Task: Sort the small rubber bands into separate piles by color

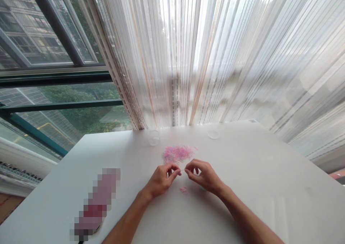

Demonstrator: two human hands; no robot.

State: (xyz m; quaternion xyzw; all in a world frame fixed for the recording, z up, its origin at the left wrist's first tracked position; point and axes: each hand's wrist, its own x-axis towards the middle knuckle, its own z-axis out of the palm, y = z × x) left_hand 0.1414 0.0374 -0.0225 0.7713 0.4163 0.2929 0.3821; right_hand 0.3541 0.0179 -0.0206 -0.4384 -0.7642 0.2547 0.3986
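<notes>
Over the white table (pixel 134 215), my left hand (pixel 163 179) pinches thumb and finger together. My right hand (pixel 204 174) faces it in the same pinch, with a small gap between the fingertips. A pale, very thin bit seems to span that gap, too small to name. Just beyond the fingers lies a loose pile of tiny pink and multicoloured pieces (pixel 178 153). On the near side, between my wrists, sits a smaller cluster of pink pieces (pixel 183 190). A few teal pieces (pixel 202 188) show partly behind my right hand.
A clear plastic cup (pixel 154 138) stands near the table's back edge, with a clear round lid (pixel 213 134) lying farther right. To the left is a long blurred-out pinkish object (pixel 98 199). A striped sheer curtain (pixel 183 57) hangs behind the table, beside a window (pixel 54 93).
</notes>
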